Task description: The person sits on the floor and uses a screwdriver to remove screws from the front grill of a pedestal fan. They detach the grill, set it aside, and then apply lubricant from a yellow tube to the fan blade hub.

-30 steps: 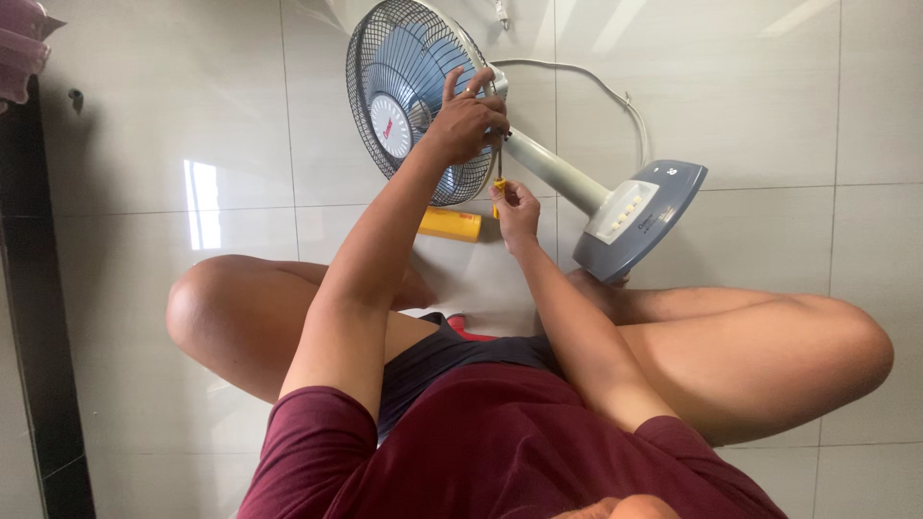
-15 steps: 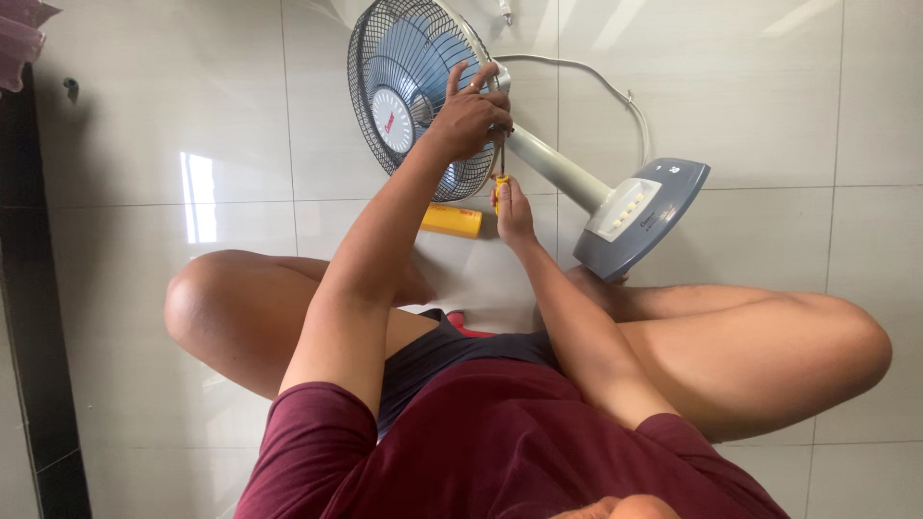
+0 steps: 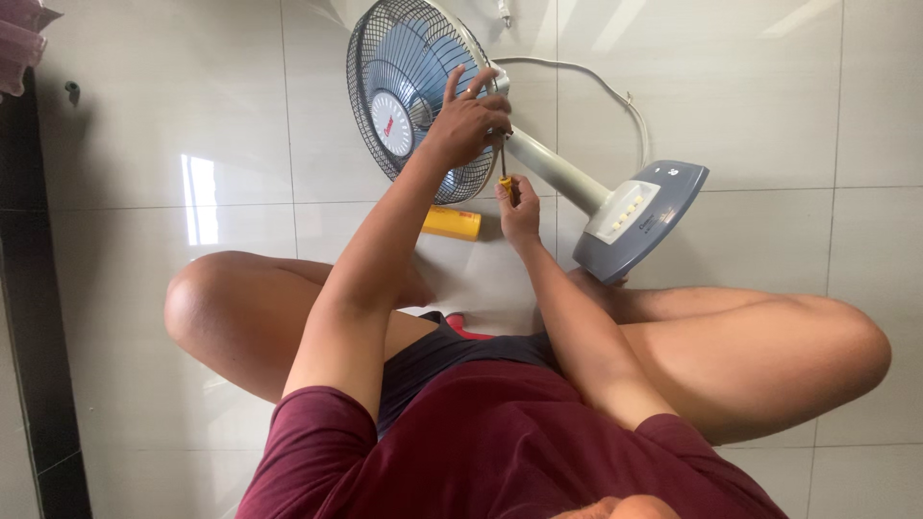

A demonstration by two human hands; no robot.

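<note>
Head view, fan: the grey-and-blue pedestal fan with a round wire grille (image 3: 415, 96) lies on its side on the glossy tiled floor (image 3: 750, 106), in front of the seated person's crossed legs.
Left hand (image 3: 471, 123): clamped on the grille rim at the motor neck, bracing it.
Right hand (image 3: 519, 213): closed round a yellow-handled screwdriver (image 3: 503, 173), its tip up at the neck.
Doing it well: keep the shaft square to the screw, press firmly, and hold the fan from rolling.
Nearby: a yellow cylinder (image 3: 451, 223) lies just beside the right hand.
Against half a second ago: the grips are unchanged, and the whole scene sits marginally lower and left.
</note>
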